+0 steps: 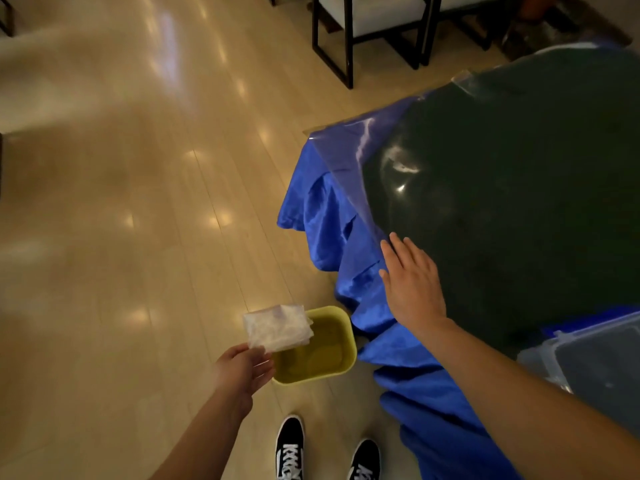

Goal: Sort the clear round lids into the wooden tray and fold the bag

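Observation:
My left hand pinches a folded clear plastic bag by its near corner, holding it over the left rim of a yellow-green bin on the floor. My right hand lies flat with straight fingers on the edge of the dark table top, where a clear sheet covers it. No round lids or wooden tray are in view.
A blue cloth hangs from the table down to the floor beside the bin. A clear plastic box sits on the table at the right. Dark-framed chairs stand at the back. My two shoes are on the shiny wooden floor.

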`<state>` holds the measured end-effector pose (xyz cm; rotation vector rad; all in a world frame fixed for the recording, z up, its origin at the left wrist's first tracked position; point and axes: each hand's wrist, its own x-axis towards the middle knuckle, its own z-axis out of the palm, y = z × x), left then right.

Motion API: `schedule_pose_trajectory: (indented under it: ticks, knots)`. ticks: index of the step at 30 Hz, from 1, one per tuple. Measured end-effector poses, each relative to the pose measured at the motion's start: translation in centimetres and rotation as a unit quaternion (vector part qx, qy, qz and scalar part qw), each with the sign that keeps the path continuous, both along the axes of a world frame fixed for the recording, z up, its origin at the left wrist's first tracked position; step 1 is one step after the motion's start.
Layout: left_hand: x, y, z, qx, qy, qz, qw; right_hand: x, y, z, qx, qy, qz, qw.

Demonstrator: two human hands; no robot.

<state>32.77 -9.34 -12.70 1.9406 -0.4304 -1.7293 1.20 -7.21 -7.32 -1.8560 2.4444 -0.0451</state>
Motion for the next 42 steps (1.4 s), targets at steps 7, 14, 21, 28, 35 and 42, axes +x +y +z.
schedule_pose_trajectory:
  ticks: [7, 14, 21, 28, 35, 42]
  knots:
    - [-1.8, -0.4, -4.4, 0.053, 0.011, -0.001, 0.999, 0.0, 0.0, -1.0, -0.007, 0.032, -0.01, 0.999]
    - [-3.8, -1.1, -7.2, 0.092, 0.004, 0.02, 0.996, 0.1, -0.2, -1.2, -0.009, 0.04, -0.016, 0.999]
    - [-4.9, -0.7, -10.7, 0.08, -0.051, 0.002, 0.995, 0.3, -0.2, -1.4, -0.019, 0.052, -0.016, 0.998]
    - [-5.5, -1.2, -13.5, 0.09, -0.055, 0.002, 0.994, 0.2, -0.3, -1.6, -0.026, 0.059, -0.012, 0.998]
    - [-5.4, -3.7, -15.7, 0.139, -0.066, -0.011, 0.988, 0.5, -0.2, -1.9, -0.032, 0.084, -0.01, 0.996]
    - [-5.2, -3.3, -15.2, 0.05, -0.158, -0.114, 0.98, 0.7, -0.3, -1.3, -0.035, 0.074, -0.01, 0.997]
